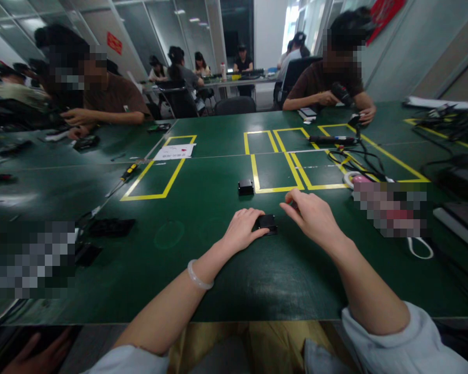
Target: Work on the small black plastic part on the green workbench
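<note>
A small black box-like part point(267, 223) lies on the green table point(203, 208) just in front of me. My left hand point(244, 228) rests on the table with its fingers curled against the part's left side. My right hand point(312, 215) hovers just right of the part, fingers bent and pinched together near its tip; whether anything is in them I cannot make out. A second small black box point(245, 187) sits a little farther away, beside a yellow taped rectangle point(275, 171).
Yellow tape outlines mark several boxes on the table. A screwdriver point(127, 174) and a paper sheet point(174, 151) lie to the left, black parts point(111, 227) at the near left. Cables point(354, 158) and a tool lie right. Other people sit at the far side.
</note>
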Tool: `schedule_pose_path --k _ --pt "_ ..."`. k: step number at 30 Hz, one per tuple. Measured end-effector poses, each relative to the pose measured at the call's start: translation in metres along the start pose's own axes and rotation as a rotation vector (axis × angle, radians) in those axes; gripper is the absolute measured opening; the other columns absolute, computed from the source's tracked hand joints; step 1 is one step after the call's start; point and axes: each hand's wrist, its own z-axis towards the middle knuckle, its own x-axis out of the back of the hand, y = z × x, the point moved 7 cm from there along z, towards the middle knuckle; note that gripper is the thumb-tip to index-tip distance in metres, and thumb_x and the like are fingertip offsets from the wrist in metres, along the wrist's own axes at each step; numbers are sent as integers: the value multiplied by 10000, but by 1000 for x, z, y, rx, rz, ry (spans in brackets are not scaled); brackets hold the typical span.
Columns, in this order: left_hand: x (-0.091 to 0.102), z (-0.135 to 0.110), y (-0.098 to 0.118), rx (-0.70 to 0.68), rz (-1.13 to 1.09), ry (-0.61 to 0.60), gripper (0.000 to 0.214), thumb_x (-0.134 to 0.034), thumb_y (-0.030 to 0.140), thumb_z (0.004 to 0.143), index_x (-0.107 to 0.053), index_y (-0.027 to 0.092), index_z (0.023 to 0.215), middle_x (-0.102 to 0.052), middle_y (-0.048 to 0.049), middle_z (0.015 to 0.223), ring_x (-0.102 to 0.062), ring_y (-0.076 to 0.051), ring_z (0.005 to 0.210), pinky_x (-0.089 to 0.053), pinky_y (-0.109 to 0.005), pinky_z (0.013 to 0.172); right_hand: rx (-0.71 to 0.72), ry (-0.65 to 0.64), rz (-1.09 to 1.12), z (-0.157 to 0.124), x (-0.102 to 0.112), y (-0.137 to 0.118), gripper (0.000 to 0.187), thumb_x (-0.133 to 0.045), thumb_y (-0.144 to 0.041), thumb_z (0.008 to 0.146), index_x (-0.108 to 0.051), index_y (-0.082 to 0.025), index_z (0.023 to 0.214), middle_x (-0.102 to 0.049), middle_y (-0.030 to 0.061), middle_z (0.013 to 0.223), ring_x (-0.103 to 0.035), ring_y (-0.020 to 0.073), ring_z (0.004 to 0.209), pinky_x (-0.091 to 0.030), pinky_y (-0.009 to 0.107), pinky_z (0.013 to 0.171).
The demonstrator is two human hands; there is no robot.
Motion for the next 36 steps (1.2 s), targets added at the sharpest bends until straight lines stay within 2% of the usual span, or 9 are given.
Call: schedule_pose_path --k 8,14,21,28,31,36 --pt "0 0 0 1 1 -3 375 -550 487 875 -514 209 1123 -585 -48 1030 -524 -231 964 -390 -367 864 -32 1 13 0 0 0 91 -406 -258 911 -472 -196 922 -583 15 774 -528 157 709 -328 266 645" --pt "-1 0 0 -2 0 -1 377 -551 487 875 -514 209 1127 -584 -47 1023 -521 -229 954 -391 -359 850 18 26 8 0 0 0 206 -431 -400 925 -484 -203 897 -584 9 772 -516 153 705 -328 266 643" --pt "-1 0 -1 -1 0 4 379 -556 488 872 -515 211 1126 -583 -45 1031 -522 -228 959 -392 -357 849 -3 22 14 0 0 -1 54 -441 -231 889 -476 -196 912 -583 12 796 -525 149 723 -337 264 664" --pt "0 1 1 0 9 -4 383 -556 495 869 -523 209 1122 -586 -52 1027 -524 -234 961 -393 -362 849 27 32 -1 0 0 -3 209 -410 -384 937 -500 -204 881 -599 8 769 -528 155 705 -326 271 650" --pt "0 1 1 2 7 -6 378 -556 490 870 -522 210 1123 -587 -52 1029 -526 -235 961 -395 -361 847 36 33 -33 0 0 -3 202 -372 -328 952 -509 -202 873 -590 6 732 -530 156 685 -318 274 644" --pt "1 1 1 0 8 0 377 -557 490 870 -520 210 1120 -589 -48 1029 -527 -232 958 -395 -361 851 10 74 -28 -1 3 -5 137 -409 -249 915 -497 -182 996 -612 16 792 -549 160 706 -330 271 658"
